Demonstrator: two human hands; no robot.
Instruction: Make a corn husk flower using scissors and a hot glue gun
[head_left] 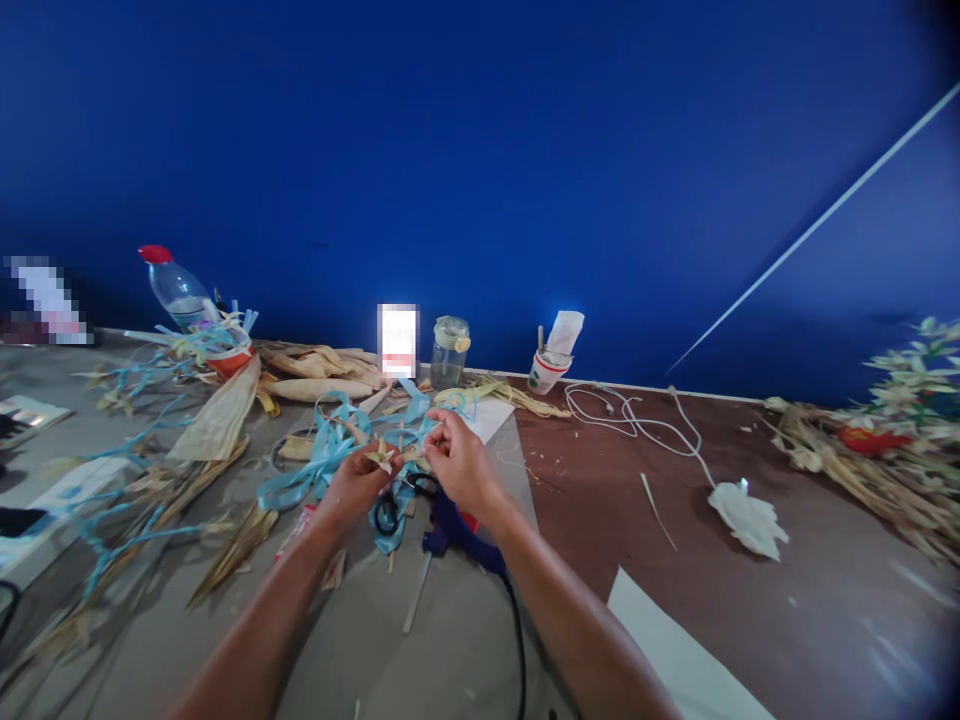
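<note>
My left hand (358, 482) is closed around a small pale husk flower (385, 457) held just above the table. My right hand (459, 458) is beside it with the fingers pinched at the flower's edge, on a thin strip I cannot make out clearly. Under both hands lie light blue ribbon strips (322, 455), black-handled scissors (390, 510) and a blue glue gun (450, 532) with a black cord running toward me. Dried corn husks (315, 375) are piled behind the hands.
A red-capped plastic bottle (174, 285) leans at the back left, with a glass jar (450, 352) and a paper cup (549, 368) along the blue wall. A white cable (637, 415) and white crumpled piece (748, 518) lie right. Dried husk flowers (885, 440) fill the far right; white paper (675, 650) lies near me.
</note>
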